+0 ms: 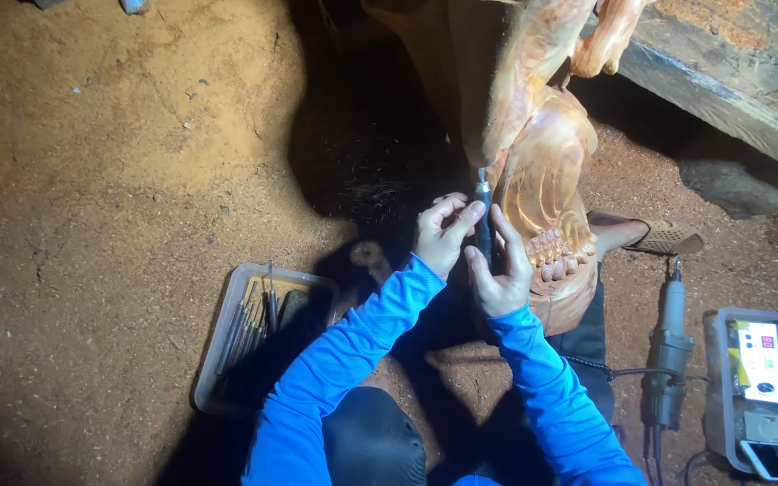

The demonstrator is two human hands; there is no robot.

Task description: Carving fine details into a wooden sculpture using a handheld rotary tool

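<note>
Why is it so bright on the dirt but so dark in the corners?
Head view: a strong light falls on the sawdust floor and the wooden carving; the frame's edges fade to black. The person's arms throw a dark shadow over the tool tray. Both hands, left hand and right hand, look sharp.

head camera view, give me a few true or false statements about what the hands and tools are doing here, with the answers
1. Both hands grip one slim rotary handpiece. True: the left hand and right hand close around it.
2. The handpiece tip points at the wooden carving. True.
3. The plastic tray of thin bits lies to the right of the person. False: it lies on the person's left, on the sawdust floor.
4. A second, larger power tool is held in the right hand. False: it lies unheld on the floor at the right.
5. The sleeves are red. False: they are blue.
</note>
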